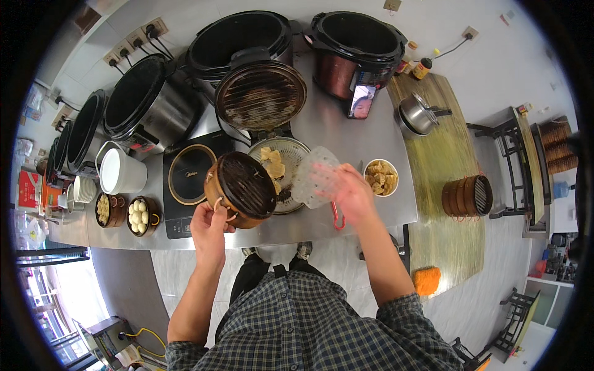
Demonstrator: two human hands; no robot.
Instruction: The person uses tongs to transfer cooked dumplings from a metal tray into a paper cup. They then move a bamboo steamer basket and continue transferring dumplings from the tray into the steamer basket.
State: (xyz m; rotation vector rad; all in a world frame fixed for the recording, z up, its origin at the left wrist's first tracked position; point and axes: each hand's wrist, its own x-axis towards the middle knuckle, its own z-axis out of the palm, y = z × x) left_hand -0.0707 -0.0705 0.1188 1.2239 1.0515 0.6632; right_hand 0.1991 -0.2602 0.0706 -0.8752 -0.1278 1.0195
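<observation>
My left hand grips a round bamboo steamer basket by its side ring. The basket is tipped so its dark slatted base shows. My right hand holds a translucent, perforated round steamer liner, raised beside the basket. Behind and below them is an open round electric griddle, its ridged lid standing up at the back. Several pale dumplings lie in the griddle, partly hidden by the basket. A red-handled tool lies below my right hand.
A white tub of browned dumplings stands right. At left are an induction cooker, a steamer of white buns, another small steamer and a white bucket. Large cookers line the back; a phone leans against one.
</observation>
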